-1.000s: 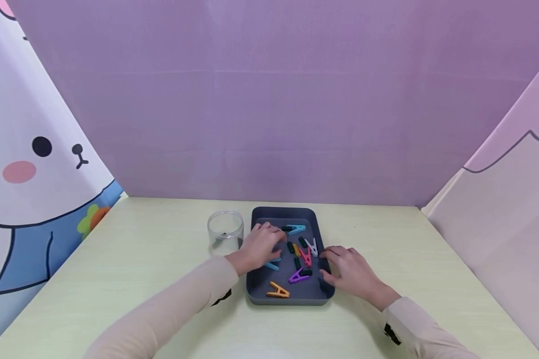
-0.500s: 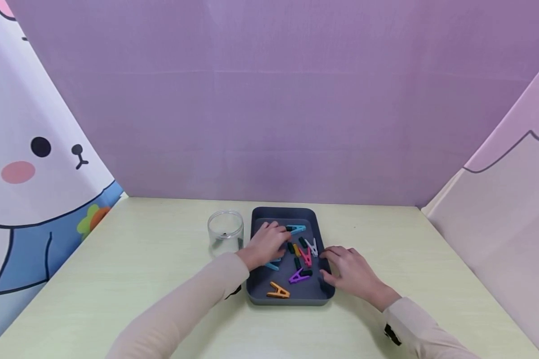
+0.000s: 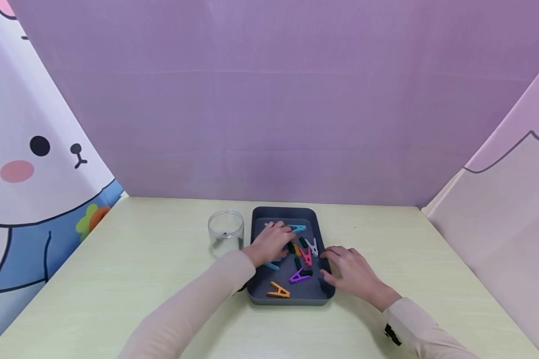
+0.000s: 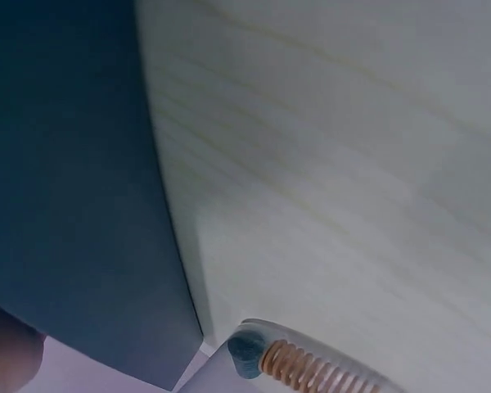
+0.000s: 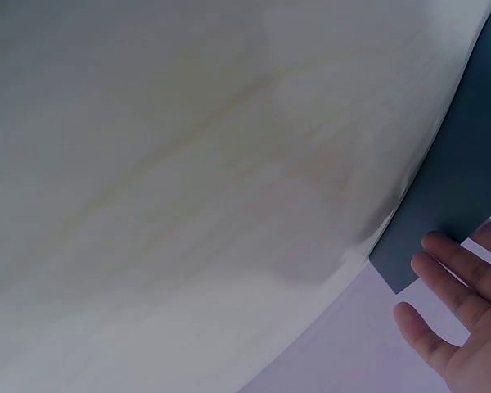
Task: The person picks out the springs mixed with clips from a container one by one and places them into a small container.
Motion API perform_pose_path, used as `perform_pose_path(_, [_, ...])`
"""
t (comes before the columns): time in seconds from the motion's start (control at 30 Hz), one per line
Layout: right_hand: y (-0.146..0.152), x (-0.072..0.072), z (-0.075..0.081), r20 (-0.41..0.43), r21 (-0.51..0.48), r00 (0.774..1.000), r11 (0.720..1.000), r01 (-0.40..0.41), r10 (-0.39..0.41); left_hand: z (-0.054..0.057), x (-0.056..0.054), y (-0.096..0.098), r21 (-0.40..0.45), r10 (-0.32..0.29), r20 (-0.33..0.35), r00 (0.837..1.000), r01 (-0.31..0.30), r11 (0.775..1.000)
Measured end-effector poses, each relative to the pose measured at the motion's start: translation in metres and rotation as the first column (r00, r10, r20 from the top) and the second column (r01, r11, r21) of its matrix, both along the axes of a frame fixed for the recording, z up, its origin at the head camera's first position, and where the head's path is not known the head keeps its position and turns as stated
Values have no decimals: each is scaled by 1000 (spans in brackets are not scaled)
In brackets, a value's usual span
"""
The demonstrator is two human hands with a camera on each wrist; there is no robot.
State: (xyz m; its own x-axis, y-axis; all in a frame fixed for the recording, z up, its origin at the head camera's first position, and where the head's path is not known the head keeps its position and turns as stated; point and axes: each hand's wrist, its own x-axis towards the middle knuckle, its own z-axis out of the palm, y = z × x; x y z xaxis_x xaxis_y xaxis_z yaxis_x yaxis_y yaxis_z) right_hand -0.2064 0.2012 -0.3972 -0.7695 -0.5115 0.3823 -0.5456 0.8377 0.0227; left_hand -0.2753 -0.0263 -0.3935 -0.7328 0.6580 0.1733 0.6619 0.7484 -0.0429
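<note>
A dark grey tray [image 3: 289, 301] holds several colourful plastic clothespins. My left hand [image 3: 271, 243] reaches over its left side, fingers bent downward, with a gap between thumb and fingertips. Its fingertips overlap the light blue clothespin [image 3: 298, 228] at the back and hang close to a yellow piece [image 3: 297, 250]. Under the left wrist, another light blue clothespin [image 3: 271, 266] is partly hidden. Pink [image 3: 306, 258], white [image 3: 313, 247], purple [image 3: 299, 276] and orange [image 3: 279, 290] clothespins lie around the tray floor. At the right rim rests my right hand [image 3: 352, 271], fingers loosely extended against the tray.
A clear round jar [image 3: 225, 232] stands just left of the tray, with something dark low inside. Through its wall, the left wrist view shows an orange coil [image 4: 307, 367]. A purple backdrop [image 3: 269, 109] rises behind the pale table [image 3: 170, 234].
My left hand has moved to the right and slightly forward across the tray, covering part of the back light blue clothespin. My right hand has stayed at the rim.
</note>
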Motion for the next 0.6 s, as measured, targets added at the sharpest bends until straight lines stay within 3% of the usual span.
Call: perform_pose_path(0.6, [-1, 1, 3, 42, 10, 999, 1000, 24, -24, 0, -1, -1, 15, 2, 35, 999, -3, 1000])
